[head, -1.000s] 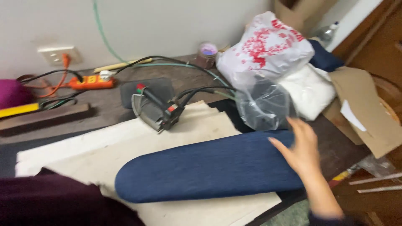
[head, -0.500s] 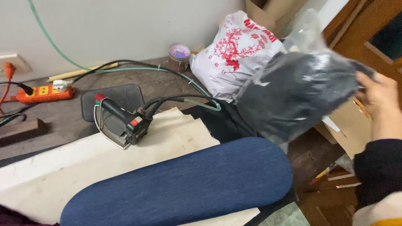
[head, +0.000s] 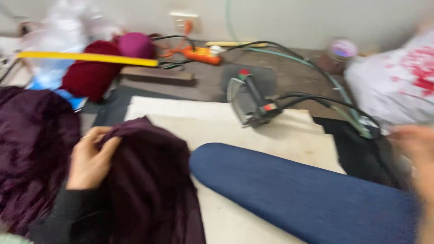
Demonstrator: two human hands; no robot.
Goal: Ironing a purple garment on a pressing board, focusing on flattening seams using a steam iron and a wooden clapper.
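Note:
My left hand [head: 90,158] grips a fold of dark purple cloth [head: 149,185] at the lower left, over the cream work sheet [head: 217,122]. More of the purple cloth [head: 31,149] is heaped at the far left. My right hand [head: 418,153] is blurred at the right edge, above the end of a long blue padded board [head: 298,194]; whether it holds anything is unclear. A grey electric iron [head: 251,101] with a red knob stands on the sheet beyond the board.
Black and green cables [head: 316,97] run from the iron to the right. A white bag with red print [head: 398,86] sits at the right. An orange power strip [head: 201,54], a yellow ruler [head: 90,58] and maroon bundles [head: 95,74] lie at the back.
The view has swung left. My right hand no longer lifts the dark plastic bag and has dropped to the board's end. My left hand, holding purple cloth, has come into view.

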